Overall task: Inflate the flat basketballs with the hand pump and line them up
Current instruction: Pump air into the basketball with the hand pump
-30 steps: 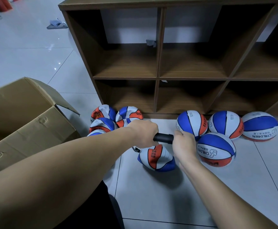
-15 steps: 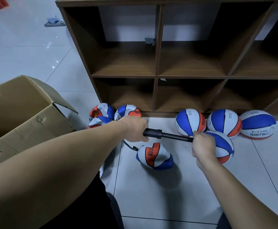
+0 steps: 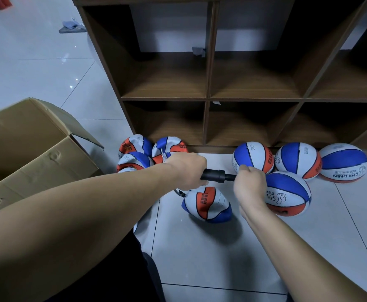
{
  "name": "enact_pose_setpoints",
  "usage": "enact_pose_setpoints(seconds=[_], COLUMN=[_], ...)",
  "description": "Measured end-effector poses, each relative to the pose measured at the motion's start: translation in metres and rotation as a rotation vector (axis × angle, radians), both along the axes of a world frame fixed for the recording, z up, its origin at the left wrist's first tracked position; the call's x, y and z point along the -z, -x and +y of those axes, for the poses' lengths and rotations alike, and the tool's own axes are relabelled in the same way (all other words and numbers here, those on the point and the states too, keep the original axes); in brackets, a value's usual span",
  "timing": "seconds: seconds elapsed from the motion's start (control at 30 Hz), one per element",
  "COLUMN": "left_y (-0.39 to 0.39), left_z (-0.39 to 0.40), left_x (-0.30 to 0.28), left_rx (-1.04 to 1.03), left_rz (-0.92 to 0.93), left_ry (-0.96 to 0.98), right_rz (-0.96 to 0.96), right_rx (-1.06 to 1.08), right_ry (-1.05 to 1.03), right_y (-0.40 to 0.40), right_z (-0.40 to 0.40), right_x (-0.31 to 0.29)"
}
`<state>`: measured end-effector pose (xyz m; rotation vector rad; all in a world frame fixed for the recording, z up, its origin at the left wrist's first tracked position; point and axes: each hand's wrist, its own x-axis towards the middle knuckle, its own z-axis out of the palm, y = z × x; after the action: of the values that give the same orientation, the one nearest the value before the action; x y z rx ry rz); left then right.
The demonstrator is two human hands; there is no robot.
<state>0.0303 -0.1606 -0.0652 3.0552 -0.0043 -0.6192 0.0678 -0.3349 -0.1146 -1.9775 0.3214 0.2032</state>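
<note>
Left hand (image 3: 188, 171): fist closed around the black barrel of the hand pump (image 3: 213, 175), centre of frame, forearm running in from the lower left.
Right hand (image 3: 249, 185): fist clenched on the pump's handle end, just right of the barrel; the handle itself is hidden inside the grip. A short length of thin rod shows between barrel and fist.
Shelf unit (image 3: 208, 99): dark brown wood, open cubbies, fills the upper centre and upper right of frame; stands on the floor.
Cardboard box (image 3: 36, 153): open, flaps up, at the left edge of frame.
Floor (image 3: 221, 247): pale tiles with dark grout lines.
Inflated basketballs: four, round, blue, white and orange. Three sit in a row against the foot of the shelf unit, right of centre: first (image 3: 253, 158), second (image 3: 298, 160), third (image 3: 342, 163), printed "CHILDREN". The fourth (image 3: 288, 194) lies in front of the row, partly behind the right hand.
Flat basketballs (image 3: 134, 154): a cluster of creased, sagging balls in the same colours, left of centre, between the cardboard box and the shelf unit, partly covered by the left forearm.
Ball at the pump (image 3: 207, 203): dented and part-collapsed, on the floor directly beneath both hands.
Hose (image 3: 179, 192): thin, dark, curving from under the left hand towards that ball's left side; the joint with the ball cannot be made out.
Cloth (image 3: 72, 26): small grey-blue heap on the floor, upper left of frame.
</note>
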Motion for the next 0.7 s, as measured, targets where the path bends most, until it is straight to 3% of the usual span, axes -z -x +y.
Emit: enact_pose_setpoints(seconds=[0.27, 0.7], left_y=[-0.001, 0.000], left_z=[-0.009, 0.001], left_x=[0.000, 0.007], left_rx=[0.019, 0.013], left_rz=[-0.023, 0.046], left_ry=[0.017, 0.060], right_rz=[-0.056, 0.095], right_rx=[-0.082, -0.132], right_ry=[0.058, -0.046], right_y=[0.013, 0.000], right_z=[0.013, -0.005], right_x=[-0.010, 0.002])
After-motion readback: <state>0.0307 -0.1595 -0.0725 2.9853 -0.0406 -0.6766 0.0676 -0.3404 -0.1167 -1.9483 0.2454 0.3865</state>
